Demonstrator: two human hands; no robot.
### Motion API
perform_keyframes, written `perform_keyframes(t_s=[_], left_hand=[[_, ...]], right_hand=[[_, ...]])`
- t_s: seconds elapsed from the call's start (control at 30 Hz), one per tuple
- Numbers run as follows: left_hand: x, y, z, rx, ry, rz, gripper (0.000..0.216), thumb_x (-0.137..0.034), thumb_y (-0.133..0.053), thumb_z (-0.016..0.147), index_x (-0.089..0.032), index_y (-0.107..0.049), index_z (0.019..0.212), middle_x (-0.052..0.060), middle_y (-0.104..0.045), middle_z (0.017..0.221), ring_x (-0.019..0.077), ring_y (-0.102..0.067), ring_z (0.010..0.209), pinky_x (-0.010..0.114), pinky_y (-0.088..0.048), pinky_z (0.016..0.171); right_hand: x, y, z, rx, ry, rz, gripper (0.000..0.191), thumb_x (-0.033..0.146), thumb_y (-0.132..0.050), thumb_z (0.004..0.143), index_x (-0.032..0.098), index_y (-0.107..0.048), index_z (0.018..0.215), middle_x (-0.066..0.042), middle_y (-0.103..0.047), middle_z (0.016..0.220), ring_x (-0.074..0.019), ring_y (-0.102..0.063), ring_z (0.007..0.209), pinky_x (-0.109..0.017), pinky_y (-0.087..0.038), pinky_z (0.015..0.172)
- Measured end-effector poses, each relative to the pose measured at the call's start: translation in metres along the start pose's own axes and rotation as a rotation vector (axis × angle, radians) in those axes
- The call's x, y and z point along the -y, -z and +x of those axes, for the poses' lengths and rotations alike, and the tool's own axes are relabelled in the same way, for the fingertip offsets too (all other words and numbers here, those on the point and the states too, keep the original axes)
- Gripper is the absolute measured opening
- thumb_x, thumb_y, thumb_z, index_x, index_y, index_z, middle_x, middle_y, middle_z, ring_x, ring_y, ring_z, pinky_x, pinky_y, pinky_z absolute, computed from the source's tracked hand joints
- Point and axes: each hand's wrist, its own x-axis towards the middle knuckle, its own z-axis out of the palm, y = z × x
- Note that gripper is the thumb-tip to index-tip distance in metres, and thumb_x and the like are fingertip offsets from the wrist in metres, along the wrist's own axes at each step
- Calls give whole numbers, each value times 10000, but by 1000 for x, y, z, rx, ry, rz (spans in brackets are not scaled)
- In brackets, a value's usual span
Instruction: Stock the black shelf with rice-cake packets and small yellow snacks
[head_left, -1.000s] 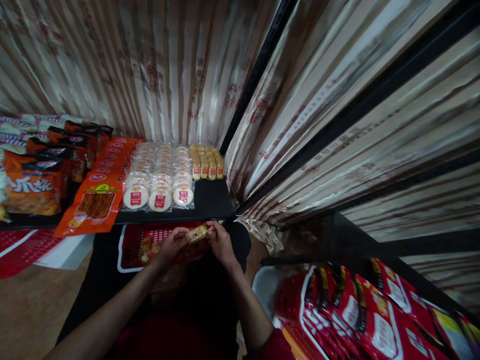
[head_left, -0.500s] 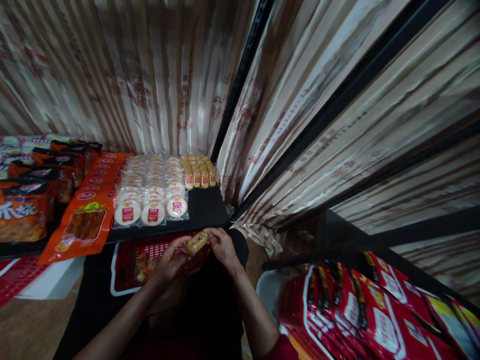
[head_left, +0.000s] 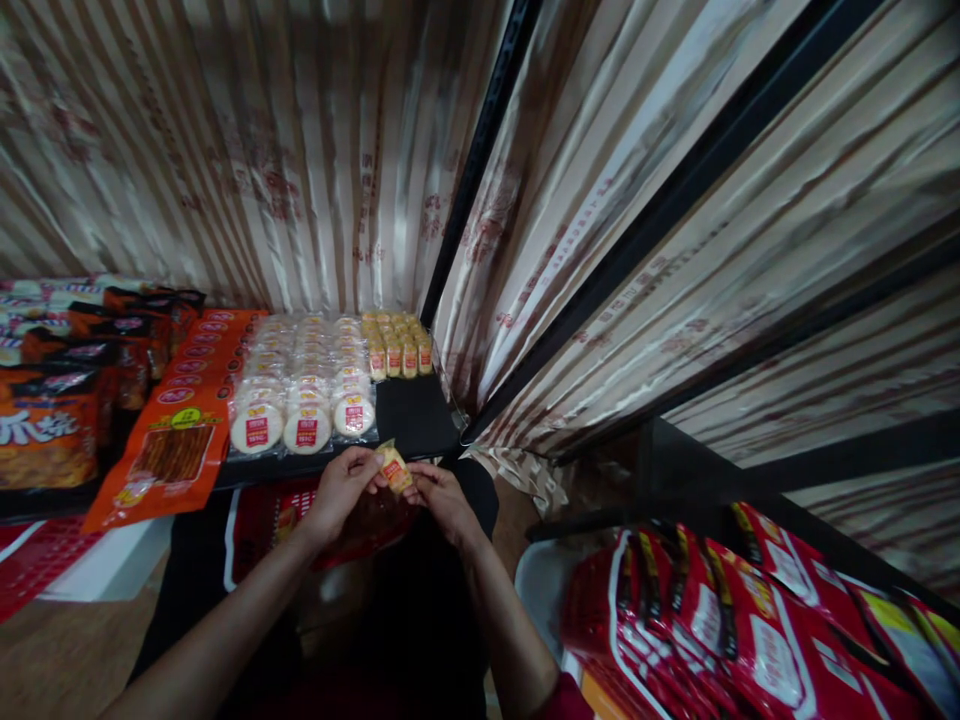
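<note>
Holding a small yellow snack pack (head_left: pixel 394 467) betw. both hands: left hand (head_left: pixel 341 490) pinches its upper end, right hand (head_left: pixel 442 497) grips the lower end, just above a red basket (head_left: pixel 259 535) & in front of the black shelf (head_left: pixel 416 415) w/ round cakes (head_left: pixel 304 400).

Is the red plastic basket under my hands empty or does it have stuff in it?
Not empty: the red plastic basket holds small wrapped snacks, though hands hide most of it.
</note>
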Motion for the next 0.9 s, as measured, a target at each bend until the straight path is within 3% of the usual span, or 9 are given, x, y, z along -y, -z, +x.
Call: perform_keyframes(t_s=[0.33,0.57,0.67,0.9], left_hand=[[4,-6,-1,-40,129,-186,460,-515,-730,584,-150,-546,793,14,-651,617,125,-611,586,228,-461,579],[8,-6,-13,-54,118,-141,664,-436,-672,643,-150,-473,1208,-30,-625,622,121,-602,561,202,-422,513],[8,-5,-18,1,105,-76,649,-426,-631,657,-138,-496,1223,-25,-617,624,127,-597,591,208,-426,537],[14,-8,-20,75,108,-82,587,-479,-686,608,-168,-545,1086,78,-669,1005,166,-640,747,237,-458,600]], right_hand=[[8,3,-6,-29,-24,96,342,322,-754,599,134,-661,869,13,-639,629,-49,-557,542,-175,-453,584],[16,10,-3,-58,11,76,355,345,-756,594,141,-654,866,34,-607,600,-55,-537,543,-186,-433,581],[22,12,3,-59,59,-3,291,305,-708,646,142,-642,877,43,-593,587,-52,-507,520,-179,-402,542],[48,10,20,6,144,-344,206,180,-549,751,151,-601,948,68,-529,573,-60,-469,480,-185,-366,493]])
